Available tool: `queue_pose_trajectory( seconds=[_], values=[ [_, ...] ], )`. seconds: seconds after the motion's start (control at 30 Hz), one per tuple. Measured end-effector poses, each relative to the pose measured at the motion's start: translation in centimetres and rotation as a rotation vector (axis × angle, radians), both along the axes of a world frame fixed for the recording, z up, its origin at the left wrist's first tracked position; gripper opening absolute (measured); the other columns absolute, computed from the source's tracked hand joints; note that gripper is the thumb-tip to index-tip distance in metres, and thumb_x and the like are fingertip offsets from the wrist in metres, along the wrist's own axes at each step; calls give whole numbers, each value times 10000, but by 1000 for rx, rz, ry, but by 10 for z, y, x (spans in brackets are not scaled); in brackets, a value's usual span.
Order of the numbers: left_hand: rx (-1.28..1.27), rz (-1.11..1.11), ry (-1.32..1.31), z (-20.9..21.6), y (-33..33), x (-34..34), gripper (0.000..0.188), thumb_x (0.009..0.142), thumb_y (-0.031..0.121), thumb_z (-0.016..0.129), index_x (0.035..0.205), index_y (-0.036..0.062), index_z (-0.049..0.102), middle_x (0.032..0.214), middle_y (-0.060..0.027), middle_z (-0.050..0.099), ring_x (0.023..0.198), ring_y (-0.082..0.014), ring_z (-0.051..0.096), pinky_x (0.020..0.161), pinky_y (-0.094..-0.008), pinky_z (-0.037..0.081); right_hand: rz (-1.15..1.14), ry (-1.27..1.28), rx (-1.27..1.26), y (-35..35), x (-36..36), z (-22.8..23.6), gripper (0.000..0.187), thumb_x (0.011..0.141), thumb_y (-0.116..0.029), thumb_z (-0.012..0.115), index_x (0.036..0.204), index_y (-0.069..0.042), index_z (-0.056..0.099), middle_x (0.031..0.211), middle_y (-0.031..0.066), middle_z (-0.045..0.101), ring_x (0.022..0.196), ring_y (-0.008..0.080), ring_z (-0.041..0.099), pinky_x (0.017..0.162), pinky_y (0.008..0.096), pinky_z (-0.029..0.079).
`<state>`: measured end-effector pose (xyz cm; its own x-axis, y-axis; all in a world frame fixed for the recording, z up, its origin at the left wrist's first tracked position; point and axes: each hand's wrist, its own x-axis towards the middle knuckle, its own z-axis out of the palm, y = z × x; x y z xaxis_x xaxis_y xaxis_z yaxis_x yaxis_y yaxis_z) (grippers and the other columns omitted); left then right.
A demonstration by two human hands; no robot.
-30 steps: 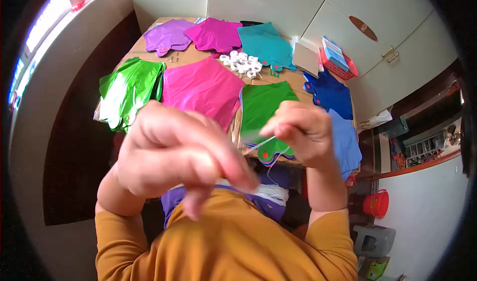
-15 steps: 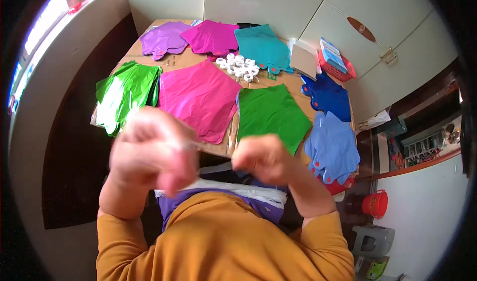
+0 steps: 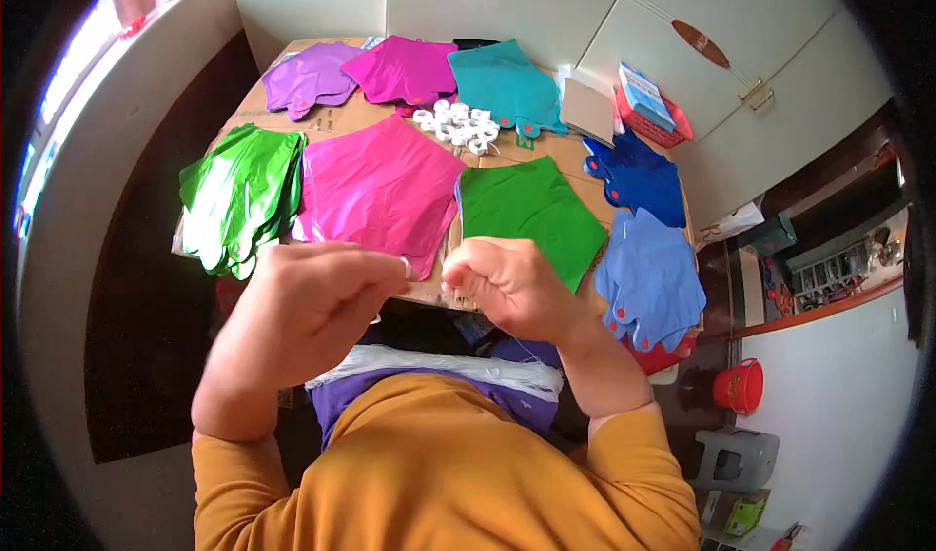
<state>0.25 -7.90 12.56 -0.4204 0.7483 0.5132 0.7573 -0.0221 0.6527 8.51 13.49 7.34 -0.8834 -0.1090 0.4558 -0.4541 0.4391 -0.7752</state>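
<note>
My left hand (image 3: 312,293) is raised over the table's near edge, its fingers bent together. At their tips is a small white ring (image 3: 406,267), much like the white rings in the pile (image 3: 458,125) on the table. Facing it a short way to the right, my right hand (image 3: 512,283) is closed in a pinch. A thin white thread (image 3: 522,344) hangs below that hand; its upper end is hidden by the fingers. Across my lap lies a bundle of long white strings (image 3: 439,364). Nearest beyond the hands are a shiny pink film sheet (image 3: 380,185) and a green one (image 3: 531,210).
Cardboard (image 3: 336,122) covers the table. Around it lie stacks of shiny green (image 3: 244,195), purple (image 3: 310,75), magenta (image 3: 402,68), teal (image 3: 507,83), dark blue (image 3: 639,180) and light blue sheets (image 3: 648,278). A red basket (image 3: 673,134) stands back right; a red bucket (image 3: 738,387) is at right.
My left hand has turned and flattened, with its fingertips now pointing right. My right hand has risen slightly and drawn closer to it. The thread under the right hand now shows.
</note>
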Motion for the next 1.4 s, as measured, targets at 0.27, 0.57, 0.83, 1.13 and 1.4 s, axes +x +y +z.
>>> queue_pose_trajectory(
  seconds=[0.27, 0.57, 0.83, 1.13, 1.4],
  values=[
    [-363, -113, 269, 1, 8, -17, 123, 765, -15, 610, 873, 14, 660, 776, -124, 666, 677, -248, 662, 607, -324, 528, -261, 273, 41, 9, -1, 38, 141, 876, -136, 609, 806, -16, 585, 687, 87, 588, 599, 145, 563, 559, 252, 443],
    [-346, -49, -597, 2, 9, -2, 157, 876, 94, 556, 870, -17, 668, 732, -83, 683, 438, -82, 545, 421, -232, 437, -158, -39, -133, 0, -20, -33, 143, 896, -123, 577, 824, -2, 603, 683, 46, 590, 649, 89, 542, 586, 249, 442],
    [-290, 198, 245, -36, 13, -26, 120, 791, -2, 592, 892, 4, 655, 772, -155, 651, 681, -311, 646, 627, -368, 517, -284, 179, 165, 11, 16, 23, 121, 855, -125, 626, 795, -22, 607, 647, 79, 557, 572, 179, 553, 521, 273, 420],
    [-262, 169, 278, -24, 6, -20, 148, 780, -28, 591, 910, 4, 655, 810, -155, 660, 720, -272, 663, 625, -327, 531, -192, 41, 384, 36, 27, 65, 94, 807, -85, 632, 752, -12, 605, 667, 107, 585, 602, 238, 589, 533, 316, 435],
    [-241, -338, -152, -34, 4, -20, 147, 786, 57, 639, 917, -10, 638, 803, -121, 665, 653, -249, 647, 567, -326, 510, -186, 205, 116, 44, 21, 59, 116, 848, -118, 634, 781, -27, 611, 641, 15, 552, 563, 83, 491, 502, 235, 363]
  ],
)
